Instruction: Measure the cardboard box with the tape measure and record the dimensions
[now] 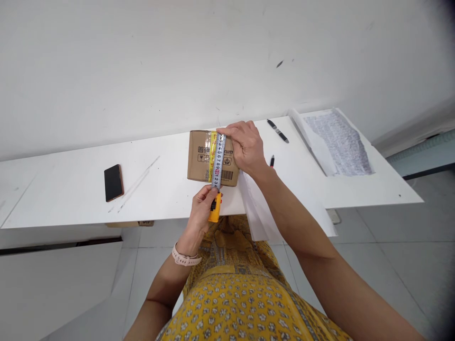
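A small brown cardboard box (199,158) with yellow tape and a barcode lies on the white table (71,199). A measuring tape's blade (218,161) is stretched across the box's top, from its far edge to its near edge. My left hand (201,208) is closed round the tape's yellow case (215,212) at the table's front edge. My right hand (244,147) pinches the far end of the blade against the box's far edge and rests on the box's right side.
A black phone (113,182) lies to the left of the box. Two pens (277,130) (272,161) lie to the right. A printed sheet (337,142) lies at the far right, and a white sheet (284,208) hangs over the front edge under my right forearm.
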The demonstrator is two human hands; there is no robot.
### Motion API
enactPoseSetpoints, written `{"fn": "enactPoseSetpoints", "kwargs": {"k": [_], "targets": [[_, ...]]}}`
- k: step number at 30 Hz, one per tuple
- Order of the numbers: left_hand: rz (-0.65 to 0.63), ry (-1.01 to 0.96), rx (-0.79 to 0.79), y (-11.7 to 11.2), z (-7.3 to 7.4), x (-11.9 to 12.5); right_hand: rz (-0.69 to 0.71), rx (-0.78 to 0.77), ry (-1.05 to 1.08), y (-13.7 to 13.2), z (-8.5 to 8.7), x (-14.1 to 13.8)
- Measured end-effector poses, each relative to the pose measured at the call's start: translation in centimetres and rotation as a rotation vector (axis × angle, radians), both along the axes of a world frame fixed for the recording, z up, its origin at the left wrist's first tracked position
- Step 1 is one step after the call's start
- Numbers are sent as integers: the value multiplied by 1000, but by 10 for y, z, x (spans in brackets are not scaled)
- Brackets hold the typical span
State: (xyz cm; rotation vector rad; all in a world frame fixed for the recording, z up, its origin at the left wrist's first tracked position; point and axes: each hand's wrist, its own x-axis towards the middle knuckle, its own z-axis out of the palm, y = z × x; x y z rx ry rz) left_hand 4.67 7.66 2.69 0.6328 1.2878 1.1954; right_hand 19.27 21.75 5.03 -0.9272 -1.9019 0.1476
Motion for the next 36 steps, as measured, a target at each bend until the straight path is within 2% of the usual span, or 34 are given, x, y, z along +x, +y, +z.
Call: {"fn": "enactPoseSetpoints", "kwargs": {"k": [14,19,23,26,29,32,36], "targets": [[9,24,5,1,-3,-3,-24,17,-24,2,-5,-1],[21,25,8,0,-2,-3,-38,23,3,-3,-1,-4],[10,17,56,-30,6,-8,-56,62,23,-22,-1,-11],[54,12,126,-61,10,-20,25,146,-63,-36,-15,-24],[96,-23,103,-82,9,-31,125,170,-207,-46,-33,-38],[60,-4,30,-91,3,-33,183,82,-187,-62,-33,-39],[-128,62,-116,-96,-8,-24,187,-295,227,-105,-1,-9]]}}
